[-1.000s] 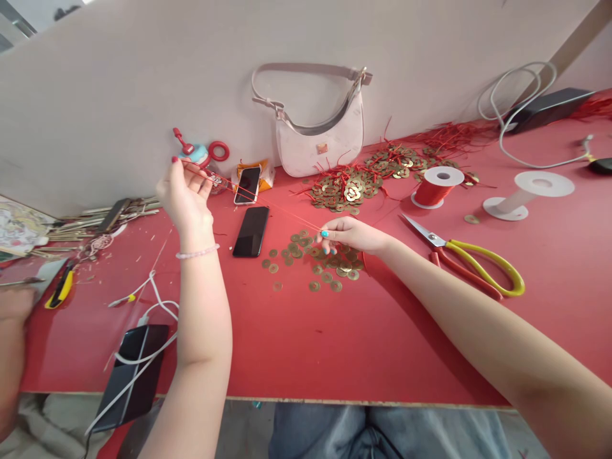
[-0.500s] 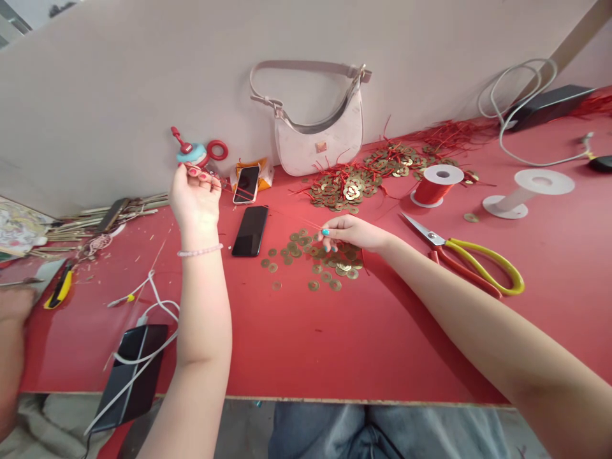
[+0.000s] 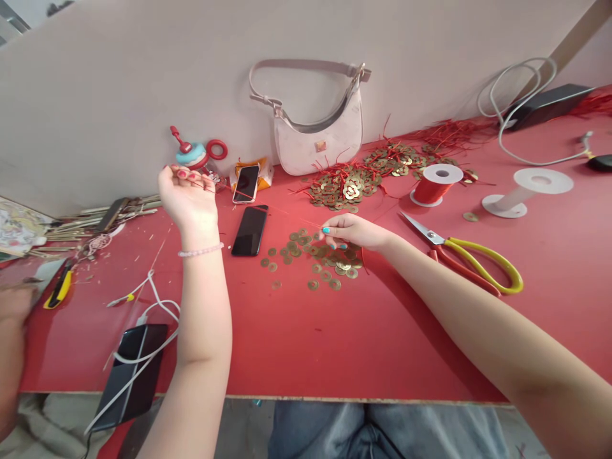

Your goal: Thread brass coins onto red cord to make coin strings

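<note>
A thin red cord point(image 3: 285, 210) stretches between my two hands above the red tabletop. Raised at the left, my left hand point(image 3: 189, 194) has its fingers curled in around one end. My right hand point(image 3: 349, 231) pinches the other end between thumb and forefinger, over loose brass coins point(image 3: 326, 275) with holes in their middles. Behind that hand lies a heap of coins tied with red cord point(image 3: 351, 190). Right of it stand a spool of red cord point(image 3: 433, 186) and a pair of scissors point(image 3: 435, 238) with yellow and red handles.
Two phones point(image 3: 249, 231) lie between my hands, beneath a pale handbag point(image 3: 319, 143). A bare white spool point(image 3: 526, 190) stands at the right. On the left are a yellow cutter point(image 3: 58, 288), white cables point(image 3: 160, 306), a power bank point(image 3: 138, 376) and another person's arm point(image 3: 12, 344).
My left hand has moved a little left, drawing the cord along with it. My right hand stays nearly in place, still pinching its end.
</note>
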`<state>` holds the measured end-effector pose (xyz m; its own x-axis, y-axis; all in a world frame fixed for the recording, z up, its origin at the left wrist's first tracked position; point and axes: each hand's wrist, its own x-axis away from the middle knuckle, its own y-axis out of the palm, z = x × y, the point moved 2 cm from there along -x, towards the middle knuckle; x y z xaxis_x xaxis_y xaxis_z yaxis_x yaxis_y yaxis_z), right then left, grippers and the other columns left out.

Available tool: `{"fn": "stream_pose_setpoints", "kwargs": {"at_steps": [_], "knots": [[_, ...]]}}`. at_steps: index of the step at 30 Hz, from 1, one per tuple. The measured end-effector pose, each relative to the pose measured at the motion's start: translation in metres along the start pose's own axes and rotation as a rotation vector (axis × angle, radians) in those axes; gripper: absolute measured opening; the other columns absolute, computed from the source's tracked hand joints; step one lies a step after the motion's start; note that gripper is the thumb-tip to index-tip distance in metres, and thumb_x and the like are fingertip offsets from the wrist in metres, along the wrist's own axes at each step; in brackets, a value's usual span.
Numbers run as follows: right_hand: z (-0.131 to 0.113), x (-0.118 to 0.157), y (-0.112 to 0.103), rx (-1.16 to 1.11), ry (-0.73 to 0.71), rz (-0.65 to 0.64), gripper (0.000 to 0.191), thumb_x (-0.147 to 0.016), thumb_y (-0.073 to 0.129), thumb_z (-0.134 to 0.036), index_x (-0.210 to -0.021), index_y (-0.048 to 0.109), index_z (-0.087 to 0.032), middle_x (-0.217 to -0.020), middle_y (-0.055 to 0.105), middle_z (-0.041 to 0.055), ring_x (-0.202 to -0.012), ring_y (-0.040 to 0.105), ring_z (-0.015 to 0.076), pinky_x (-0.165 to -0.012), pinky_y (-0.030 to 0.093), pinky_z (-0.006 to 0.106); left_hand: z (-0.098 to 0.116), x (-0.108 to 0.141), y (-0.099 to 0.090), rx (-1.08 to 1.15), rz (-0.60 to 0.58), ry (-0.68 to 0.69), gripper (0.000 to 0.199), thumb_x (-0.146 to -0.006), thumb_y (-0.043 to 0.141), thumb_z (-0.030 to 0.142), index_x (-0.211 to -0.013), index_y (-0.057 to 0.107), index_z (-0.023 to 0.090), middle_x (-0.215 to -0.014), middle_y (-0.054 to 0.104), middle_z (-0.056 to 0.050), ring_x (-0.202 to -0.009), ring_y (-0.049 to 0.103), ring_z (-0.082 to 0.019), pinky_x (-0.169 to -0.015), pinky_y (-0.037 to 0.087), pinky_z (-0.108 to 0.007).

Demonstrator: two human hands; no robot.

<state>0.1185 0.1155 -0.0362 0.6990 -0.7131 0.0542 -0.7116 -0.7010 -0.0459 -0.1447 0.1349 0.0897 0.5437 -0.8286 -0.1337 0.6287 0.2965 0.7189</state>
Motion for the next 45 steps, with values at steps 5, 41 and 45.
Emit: {"fn": "stream_pose_setpoints", "kwargs": {"at_steps": [5, 41, 45], "knots": [[-0.001, 0.001, 0.0, 0.088, 0.009, 0.059, 0.03, -0.081, 0.049, -0.042, -0.078, 0.059, -0.014, -0.053, 0.04, -0.006, -0.044, 0.032, 0.0044, -0.044, 0.026, 0.021, -0.01, -0.025, -0.024, -0.489, 0.167, 0.173, 0.014, -0.078, 0.04, 0.016, -0.065, 0.042, 0.016, -0.058, 0.039, 0.005, -0.052, 0.037, -0.008, -0.059, 0.034, -0.023], [0.015, 0.005, -0.023, 0.917, -0.119, 0.536, 0.022, -0.082, 0.039, -0.021, -0.083, 0.06, -0.016, -0.077, 0.064, 0.0073, -0.068, 0.056, 0.0171, -0.062, 0.037, 0.025, -0.14, 0.074, -0.021, -1.432, -0.966, 0.341, 0.041, -0.087, 0.038, 0.035, -0.052, 0.025, 0.017, -0.046, 0.022, 0.005, -0.045, 0.024, -0.009, -0.049, 0.017, -0.027], [0.014, 0.007, -0.023, 0.918, -0.103, 0.561, 0.021, -0.082, 0.039, -0.021, -0.08, 0.059, -0.016, -0.073, 0.063, 0.0062, -0.062, 0.053, 0.0159, -0.059, 0.036, 0.024, -0.14, 0.072, -0.024, -1.45, -0.961, 0.339, 0.041, -0.087, 0.038, 0.035, -0.051, 0.028, 0.017, -0.045, 0.025, 0.004, -0.044, 0.024, -0.009, -0.048, 0.017, -0.027]]}}
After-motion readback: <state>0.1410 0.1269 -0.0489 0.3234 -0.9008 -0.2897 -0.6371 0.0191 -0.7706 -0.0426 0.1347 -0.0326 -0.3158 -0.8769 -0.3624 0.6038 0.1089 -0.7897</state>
